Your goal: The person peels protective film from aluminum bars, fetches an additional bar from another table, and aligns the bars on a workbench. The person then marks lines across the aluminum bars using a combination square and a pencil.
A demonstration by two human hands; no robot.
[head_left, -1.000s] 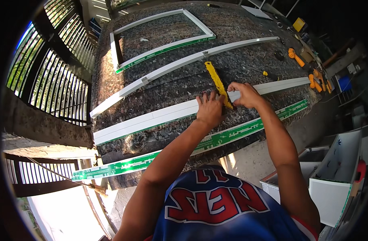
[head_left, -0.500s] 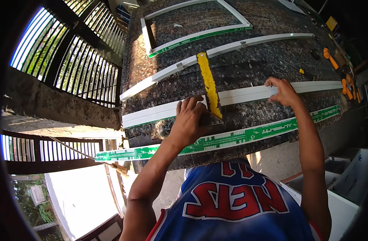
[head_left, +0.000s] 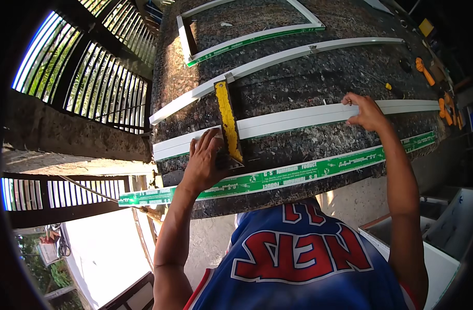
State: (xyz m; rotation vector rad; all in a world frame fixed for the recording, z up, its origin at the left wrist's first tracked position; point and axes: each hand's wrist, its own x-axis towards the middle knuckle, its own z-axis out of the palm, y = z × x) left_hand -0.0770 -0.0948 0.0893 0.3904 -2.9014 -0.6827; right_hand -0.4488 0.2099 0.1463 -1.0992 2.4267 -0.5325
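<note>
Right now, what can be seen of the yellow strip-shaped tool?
The yellow tool is a flat, straight strip, metal by its look, with dark worn patches. It lies across a long white bar, running away from the person. Its far end reaches a second white bar; contact there is unclear. Its near end extends past the first bar's edge, close beside the left hand; whether that hand grips it cannot be told.

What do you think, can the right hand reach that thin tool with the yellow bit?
Probably yes: the thin tool lies on the bench just beyond the right hand, and nothing tall seems to stand in between, only the flat white bar.
</note>
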